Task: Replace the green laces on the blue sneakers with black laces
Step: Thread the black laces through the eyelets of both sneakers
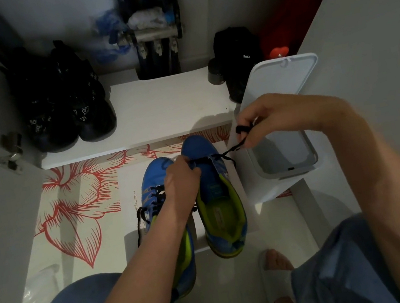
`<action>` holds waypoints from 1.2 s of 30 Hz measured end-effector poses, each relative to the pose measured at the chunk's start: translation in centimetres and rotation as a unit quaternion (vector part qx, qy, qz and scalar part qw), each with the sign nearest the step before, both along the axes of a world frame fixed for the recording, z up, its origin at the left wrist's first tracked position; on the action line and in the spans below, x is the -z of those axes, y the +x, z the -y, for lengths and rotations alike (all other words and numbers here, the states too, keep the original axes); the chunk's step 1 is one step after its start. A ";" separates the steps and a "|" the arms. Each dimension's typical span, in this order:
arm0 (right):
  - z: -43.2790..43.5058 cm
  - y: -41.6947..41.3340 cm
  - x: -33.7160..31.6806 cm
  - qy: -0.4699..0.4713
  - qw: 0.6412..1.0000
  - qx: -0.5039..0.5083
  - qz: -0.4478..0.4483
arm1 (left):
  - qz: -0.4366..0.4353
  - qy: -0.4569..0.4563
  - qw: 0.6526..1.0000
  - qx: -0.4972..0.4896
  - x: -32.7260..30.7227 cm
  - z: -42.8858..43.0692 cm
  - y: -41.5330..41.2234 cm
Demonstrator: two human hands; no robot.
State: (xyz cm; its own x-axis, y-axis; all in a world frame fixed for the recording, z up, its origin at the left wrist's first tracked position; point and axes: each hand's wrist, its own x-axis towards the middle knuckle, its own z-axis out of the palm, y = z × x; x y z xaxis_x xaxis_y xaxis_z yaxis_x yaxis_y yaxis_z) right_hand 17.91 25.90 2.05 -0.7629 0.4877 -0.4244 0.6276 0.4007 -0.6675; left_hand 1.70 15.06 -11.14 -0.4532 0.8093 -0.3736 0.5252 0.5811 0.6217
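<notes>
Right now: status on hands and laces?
Left grip holds right sneaker at eyelets. Right grip pinches black lace, taut. Left sneaker black-laced. White bin close by.

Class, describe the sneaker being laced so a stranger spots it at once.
Find the white bin, lid up. Take the blue sneaker nearest it. Unlike its laced twin, it has black lace only near the toe.

Small print on the floral mat (83, 202) reads "is the begin…".
</notes>
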 end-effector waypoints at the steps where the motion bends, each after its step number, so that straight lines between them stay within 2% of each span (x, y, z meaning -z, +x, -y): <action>1: 0.0 0.0 -0.4 0.001 1.000 0.009 -0.019 | -0.009 0.003 1.000 0.003 0.0 0.0 0.1; 4: 0.1 -0.2 -0.5 -0.023 0.999 0.028 -0.026 | -0.024 0.021 0.999 0.010 -0.2 0.1 0.5; 6: 0.4 -0.6 -0.1 -0.032 0.998 0.004 0.058 | -0.025 0.023 0.999 0.016 -0.3 0.0 0.7; 9: 1.3 -1.4 1.1 -0.043 0.973 -0.043 0.225 | -0.048 0.021 0.998 0.037 -0.3 -0.1 0.9; 11: 1.7 -1.9 1.9 -0.020 0.961 -0.046 0.272 | -0.062 0.018 0.997 0.047 -0.4 -0.1 0.9; 14: 1.6 -2.4 2.4 0.038 0.974 0.012 0.222 | -0.091 -0.011 0.994 0.067 -0.6 -0.2 0.9; 18: 1.4 -2.9 2.4 -0.024 0.971 0.088 0.222 | -0.127 -0.046 0.987 0.091 -0.4 -0.3 0.5; 21: 1.9 -3.0 2.3 -0.078 0.954 0.077 0.279 | -0.145 -0.058 0.983 0.099 -0.5 -0.4 0.3; 24: 2.6 -3.1 1.5 -0.161 0.917 0.011 0.364 | -0.158 -0.073 0.978 0.112 -0.6 -0.6 0.3; 25: 2.9 -3.2 1.0 -0.152 0.916 -0.009 0.372 | -0.160 -0.076 0.977 0.116 -0.6 -0.6 0.2; 27: 2.9 -3.2 0.5 -0.069 0.940 -0.016 0.334 | -0.161 -0.080 0.977 0.117 -0.6 -0.7 0.1; 29: 2.1 -2.9 0.3 0.013 0.963 0.038 0.265 | -0.164 -0.077 0.976 0.117 -0.6 -0.7 0.0; 31: 1.6 -2.6 0.4 0.009 0.969 0.094 0.231 | -0.167 -0.076 0.976 0.119 -0.7 -0.7 -0.1; 36: 1.0 -4.0 3.7 0.066 0.961 0.077 0.259 | -0.148 -0.058 0.981 0.107 -0.6 -0.6 -0.2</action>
